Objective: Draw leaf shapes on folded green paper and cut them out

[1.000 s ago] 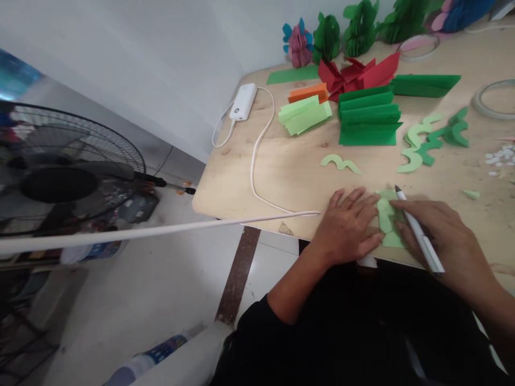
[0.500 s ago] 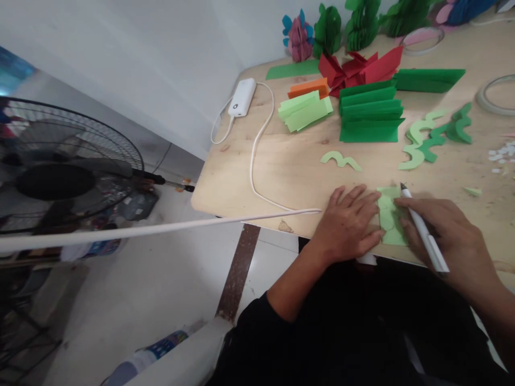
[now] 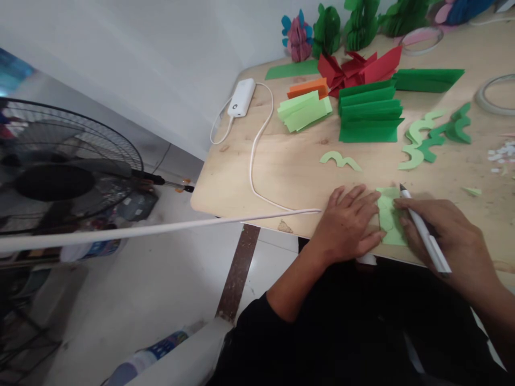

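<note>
My left hand [image 3: 348,225] lies flat with its fingertips on the left edge of a folded light green paper [image 3: 390,220], pinning it to the wooden table [image 3: 257,177]. My right hand [image 3: 442,238] grips a white marker pen [image 3: 427,238], its tip at the paper's upper right corner. A faint curved line shows on the paper. Cut light green and dark green wavy paper shapes [image 3: 416,155] lie above the right hand, and another light green wavy piece [image 3: 340,160] lies above the left hand.
Folded dark green paper [image 3: 370,115], red paper [image 3: 358,72], pale green and orange stacks [image 3: 303,110], a white power bank [image 3: 242,97] with its cable, tape rolls and paper honeycomb figures occupy the table's far part. A standing fan [image 3: 68,166] is beyond the left edge.
My right hand and the pen have shifted slightly right along the paper's top edge. My left hand stays on the paper, and the paper shows little movement.
</note>
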A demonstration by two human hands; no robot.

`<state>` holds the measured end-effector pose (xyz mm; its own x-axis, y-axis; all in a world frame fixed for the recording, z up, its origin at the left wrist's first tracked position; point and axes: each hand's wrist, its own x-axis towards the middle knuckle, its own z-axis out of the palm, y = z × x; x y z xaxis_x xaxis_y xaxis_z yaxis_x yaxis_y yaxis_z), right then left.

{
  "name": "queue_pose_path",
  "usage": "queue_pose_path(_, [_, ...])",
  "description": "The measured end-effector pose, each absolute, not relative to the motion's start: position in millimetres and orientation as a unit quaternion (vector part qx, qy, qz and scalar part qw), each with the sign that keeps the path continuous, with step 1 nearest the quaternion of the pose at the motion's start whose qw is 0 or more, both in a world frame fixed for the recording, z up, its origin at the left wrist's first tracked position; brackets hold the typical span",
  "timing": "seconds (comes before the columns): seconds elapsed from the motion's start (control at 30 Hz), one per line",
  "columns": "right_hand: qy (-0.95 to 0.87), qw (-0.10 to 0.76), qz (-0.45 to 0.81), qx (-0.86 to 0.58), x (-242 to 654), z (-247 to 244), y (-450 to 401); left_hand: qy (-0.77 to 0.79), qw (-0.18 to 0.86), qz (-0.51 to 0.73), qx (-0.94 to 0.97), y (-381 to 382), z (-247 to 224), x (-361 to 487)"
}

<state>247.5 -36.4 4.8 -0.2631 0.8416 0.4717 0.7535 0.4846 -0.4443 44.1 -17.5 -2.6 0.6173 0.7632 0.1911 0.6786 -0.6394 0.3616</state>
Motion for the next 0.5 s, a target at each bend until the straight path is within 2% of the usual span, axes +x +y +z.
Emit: queue_pose_path(0.5, [-0.793,0.338,0.059,-0.504,248.5,6.3,-38.3,0.408,0.137,0.153,0.89,-17.9,-0.3,44.2])
